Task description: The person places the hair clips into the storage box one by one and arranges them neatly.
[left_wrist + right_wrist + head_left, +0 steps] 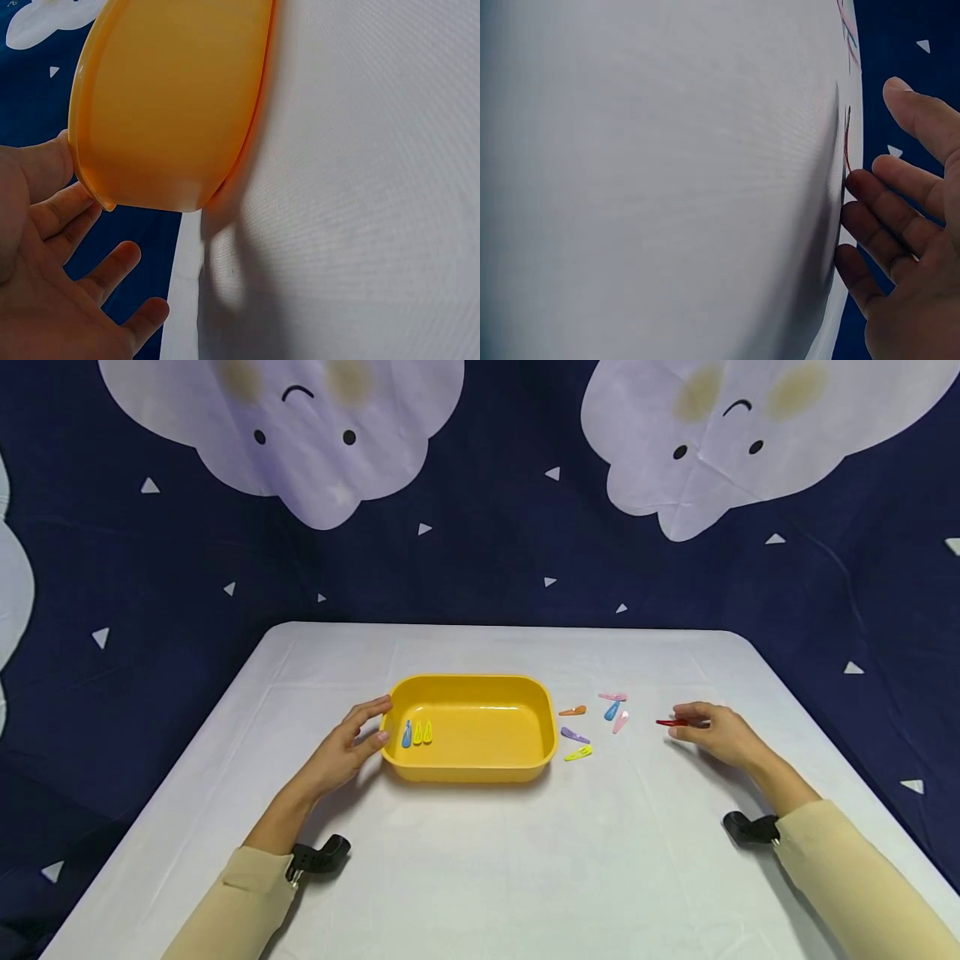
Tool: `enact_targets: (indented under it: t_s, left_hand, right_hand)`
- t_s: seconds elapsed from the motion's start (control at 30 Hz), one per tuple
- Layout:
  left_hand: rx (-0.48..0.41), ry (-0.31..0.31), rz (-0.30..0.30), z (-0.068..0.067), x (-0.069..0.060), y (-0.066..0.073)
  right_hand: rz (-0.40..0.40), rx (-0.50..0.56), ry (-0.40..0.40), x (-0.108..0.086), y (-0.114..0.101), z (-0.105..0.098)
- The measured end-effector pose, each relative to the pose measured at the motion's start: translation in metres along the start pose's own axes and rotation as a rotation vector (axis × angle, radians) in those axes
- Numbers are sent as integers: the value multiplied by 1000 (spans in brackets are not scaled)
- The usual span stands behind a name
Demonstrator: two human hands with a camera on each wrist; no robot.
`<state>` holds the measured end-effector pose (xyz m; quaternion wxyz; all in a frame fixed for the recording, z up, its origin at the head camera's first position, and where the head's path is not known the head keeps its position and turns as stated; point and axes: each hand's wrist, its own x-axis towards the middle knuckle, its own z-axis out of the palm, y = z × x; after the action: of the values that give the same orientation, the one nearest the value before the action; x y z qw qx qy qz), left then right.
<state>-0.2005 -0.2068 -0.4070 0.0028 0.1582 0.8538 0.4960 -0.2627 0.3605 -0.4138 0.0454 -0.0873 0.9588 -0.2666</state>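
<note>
The left hand (341,756) touches the left end of a yellow tray (472,773); in the left wrist view that hand (67,240) has thumb and a fingertip at the outside of the tray (172,97), other fingers spread. Inside the tray, at its left, lie a blue clip (407,734) and two yellow clips (423,732). On the right, the right hand (716,733) is over a red clip (670,722), thumb and fingers parted around it. In the right wrist view a fingertip of this hand (907,217) touches the red clip (847,142), thumb well apart.
Between tray and right hand lie several loose clips: orange (573,711), purple (575,735), yellow (578,752), blue (612,710) and two pink (620,722). A white cloth (525,868) covers the table; a dark blue patterned backdrop (487,560) hangs behind it.
</note>
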Motion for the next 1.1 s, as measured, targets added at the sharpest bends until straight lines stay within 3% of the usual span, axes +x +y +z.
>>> enact_targets:
  t_s: [0.43, 0.6, 0.83, 1.1]
  left_hand:
    - [-1, 2, 0, -1, -1, 1]
    - [-2, 2, 2, -1, 0, 0]
    - [7, 0, -6, -1, 0, 0]
    - [8, -2, -11, -1, 1, -1]
  right_hand:
    - [-55, 24, 20, -12, -4, 5]
    - [-37, -8, 65, -12, -3, 4]
    - [10, -22, 90, -6, -1, 1]
    - [6, -59, 83, 5, 1, 0]
